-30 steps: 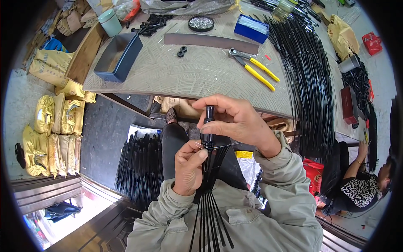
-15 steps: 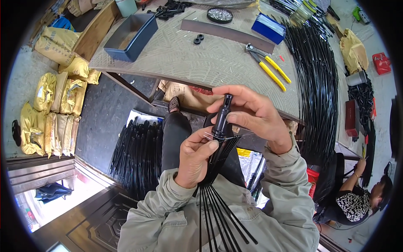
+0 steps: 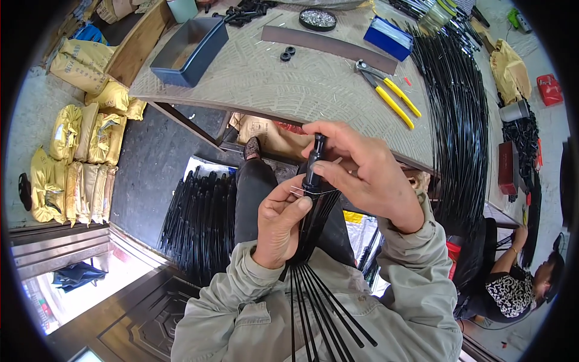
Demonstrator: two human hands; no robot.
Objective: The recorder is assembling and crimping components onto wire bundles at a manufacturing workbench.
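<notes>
Fingers of the right hand (image 3: 368, 172) curled around a black cylindrical fitting (image 3: 313, 170), held to the palm's left, while the left hand (image 3: 280, 220), nearer the wearer, pinched its lower end beside thin wires (image 3: 296, 190). The fitting's long axis pointed away toward the front edge of the tabletop (image 3: 253, 90). Black rods (image 3: 309, 235) fanned back toward the wearer's lap; beyond that edge, rightward, yellow-handled pliers (image 3: 392, 99) lay well apart.

No legible txt, nos. or signs
</notes>
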